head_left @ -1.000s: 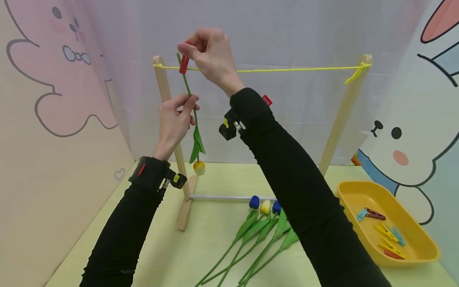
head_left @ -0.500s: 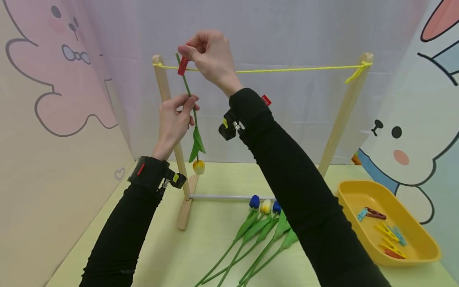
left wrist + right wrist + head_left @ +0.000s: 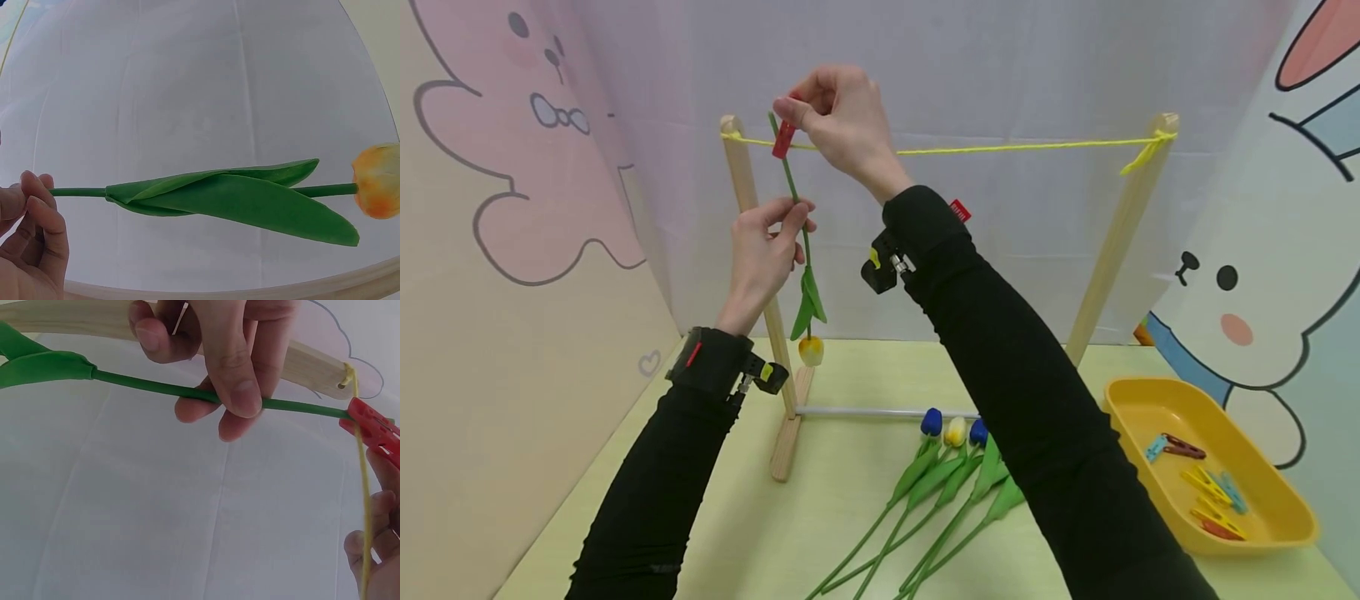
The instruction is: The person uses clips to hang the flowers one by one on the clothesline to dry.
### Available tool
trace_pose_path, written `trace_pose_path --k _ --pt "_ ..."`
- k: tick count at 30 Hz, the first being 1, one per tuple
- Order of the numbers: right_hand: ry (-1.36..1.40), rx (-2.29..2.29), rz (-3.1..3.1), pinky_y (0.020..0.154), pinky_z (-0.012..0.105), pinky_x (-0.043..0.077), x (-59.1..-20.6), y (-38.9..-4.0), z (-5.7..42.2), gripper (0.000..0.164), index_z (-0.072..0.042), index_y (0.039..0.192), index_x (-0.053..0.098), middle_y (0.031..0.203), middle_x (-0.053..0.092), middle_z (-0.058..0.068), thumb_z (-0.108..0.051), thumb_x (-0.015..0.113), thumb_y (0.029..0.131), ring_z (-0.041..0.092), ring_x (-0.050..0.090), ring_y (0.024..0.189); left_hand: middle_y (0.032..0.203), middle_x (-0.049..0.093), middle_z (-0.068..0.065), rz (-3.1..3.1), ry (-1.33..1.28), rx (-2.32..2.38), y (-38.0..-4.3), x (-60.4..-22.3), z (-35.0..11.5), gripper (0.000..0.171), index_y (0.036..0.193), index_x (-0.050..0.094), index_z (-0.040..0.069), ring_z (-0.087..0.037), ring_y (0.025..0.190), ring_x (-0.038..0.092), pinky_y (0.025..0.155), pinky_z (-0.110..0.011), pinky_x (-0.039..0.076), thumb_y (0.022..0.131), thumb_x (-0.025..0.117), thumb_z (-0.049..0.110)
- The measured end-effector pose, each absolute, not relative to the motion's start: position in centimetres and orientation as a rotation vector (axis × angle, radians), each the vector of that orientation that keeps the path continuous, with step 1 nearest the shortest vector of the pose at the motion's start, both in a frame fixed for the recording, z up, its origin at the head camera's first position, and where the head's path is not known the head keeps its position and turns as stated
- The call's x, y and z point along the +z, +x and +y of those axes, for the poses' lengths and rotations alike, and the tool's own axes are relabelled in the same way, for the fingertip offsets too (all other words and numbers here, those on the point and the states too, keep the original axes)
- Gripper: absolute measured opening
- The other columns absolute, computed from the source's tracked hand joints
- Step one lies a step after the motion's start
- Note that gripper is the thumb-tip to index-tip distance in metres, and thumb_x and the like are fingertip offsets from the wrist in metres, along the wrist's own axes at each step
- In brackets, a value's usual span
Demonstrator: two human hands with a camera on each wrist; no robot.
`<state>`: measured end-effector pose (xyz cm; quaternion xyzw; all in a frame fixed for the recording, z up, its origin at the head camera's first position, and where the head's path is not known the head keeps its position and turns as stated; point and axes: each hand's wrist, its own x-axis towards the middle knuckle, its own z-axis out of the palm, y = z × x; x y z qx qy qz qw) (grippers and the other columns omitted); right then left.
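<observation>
An artificial yellow-white tulip [image 3: 811,351] hangs head down near the left post, its green leaves above the bloom. My left hand [image 3: 763,250] pinches the middle of its stem between thumb and fingers, as the left wrist view also shows. Higher up, my right hand [image 3: 847,125] holds a red clothespin [image 3: 783,140] by its upper end. In the right wrist view the clothespin's jaws [image 3: 359,415] sit over both the yellow string [image 3: 363,487] and the stem near its cut end, which pokes out past the clip.
Wooden posts [image 3: 1116,242] carry the string, with a white bar [image 3: 865,412] low between them. Several blue and yellow-white tulips [image 3: 936,479] lie on the table, partly behind my right sleeve. At the right, a yellow basin [image 3: 1138,400] contains several coloured clothespins [image 3: 1213,518].
The tulip's bloom has swung slightly left. My right hand and the red clothespin have dropped a little; my left hand keeps its hold on the stem.
</observation>
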<state>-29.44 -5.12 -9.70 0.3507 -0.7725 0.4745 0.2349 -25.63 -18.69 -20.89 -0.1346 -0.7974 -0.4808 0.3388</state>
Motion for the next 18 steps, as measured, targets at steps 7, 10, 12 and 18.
trace_pose_path --k 7,10,12,18 --pt "0.982 1.277 -2.129 0.073 0.019 0.037 -9.74 -29.52 -5.04 0.025 -0.001 0.106 0.073 0.089 0.07 0.01 -0.024 0.069 0.097 0.009 0.051 0.072 0.082 0.065 -0.003 -2.074 -0.348 -1.25 -25.67 -20.94 -18.72 0.027 0.11 0.074 -0.001 0.002 0.044 0.048 0.045 -0.014 0.04 0.103 0.059 0.02" --pt "0.999 1.266 -2.126 0.074 0.018 0.038 -9.78 -29.52 -5.0 0.025 -0.001 0.107 0.073 0.09 0.07 0.009 -0.024 0.069 0.097 0.009 0.052 0.074 0.083 0.065 -0.003 -2.076 -0.345 -1.253 -25.66 -20.98 -18.72 0.027 0.111 0.074 -0.001 0.002 0.044 0.048 0.045 -0.014 0.04 0.103 0.059 0.021" --pt "1.01 1.254 -2.124 0.076 0.018 0.039 -9.83 -29.51 -4.98 0.026 -0.001 0.109 0.073 0.093 0.071 0.011 -0.024 0.069 0.097 0.01 0.053 0.076 0.084 0.066 -0.004 -2.075 -0.343 -1.255 -25.65 -21.01 -18.75 0.027 0.111 0.074 -0.001 0.002 0.044 0.048 0.045 -0.014 0.04 0.103 0.059 0.021" --pt "1.037 1.2 -2.121 0.081 0.017 0.039 -9.92 -29.48 -5.01 0.029 -0.002 0.114 0.073 0.103 0.074 0.014 -0.025 0.067 0.098 0.013 0.058 0.087 0.087 0.067 -0.011 -2.058 -0.348 -1.271 -25.66 -21.18 -18.8 0.028 0.112 0.073 -0.002 0.003 0.044 0.048 0.046 -0.014 0.041 0.102 0.059 0.02"
